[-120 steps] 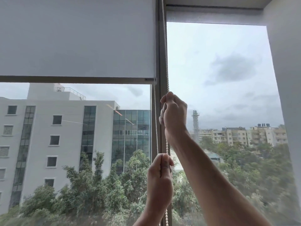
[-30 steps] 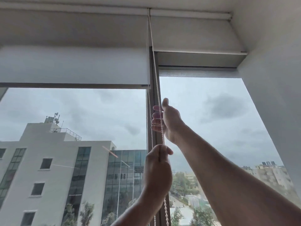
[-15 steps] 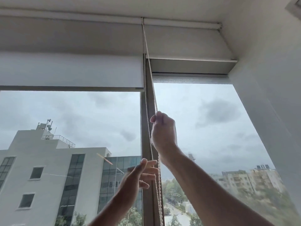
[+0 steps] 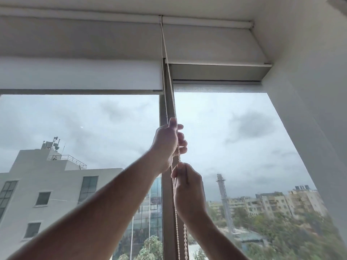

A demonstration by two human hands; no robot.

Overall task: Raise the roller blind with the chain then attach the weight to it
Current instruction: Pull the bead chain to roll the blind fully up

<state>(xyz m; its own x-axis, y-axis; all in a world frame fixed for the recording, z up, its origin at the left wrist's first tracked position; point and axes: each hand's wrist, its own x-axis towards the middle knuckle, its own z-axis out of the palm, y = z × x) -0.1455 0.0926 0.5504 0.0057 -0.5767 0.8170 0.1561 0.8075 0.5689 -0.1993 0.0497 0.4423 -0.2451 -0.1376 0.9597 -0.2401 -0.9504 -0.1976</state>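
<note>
The white roller blind (image 4: 80, 74) covers only the top of the left window pane, its bottom bar level near the upper frame. A white bead chain (image 4: 170, 102) runs from the roller down along the centre mullion. My left hand (image 4: 166, 145) is the upper one, closed around the chain. Just below it, my right hand (image 4: 188, 194) is closed on the same chain, whose loop hangs past it to the bottom edge (image 4: 176, 233). No weight is visible.
A second blind (image 4: 216, 53) over the right pane is rolled up higher. The dark mullion (image 4: 168, 212) stands between the panes, with a white wall (image 4: 309, 91) close on the right. Buildings and trees lie outside the glass.
My left hand, open and low half a second ago, has risen above the right and closed on the chain. My right hand has come down with the chain. The blind stands higher than four seconds ago.
</note>
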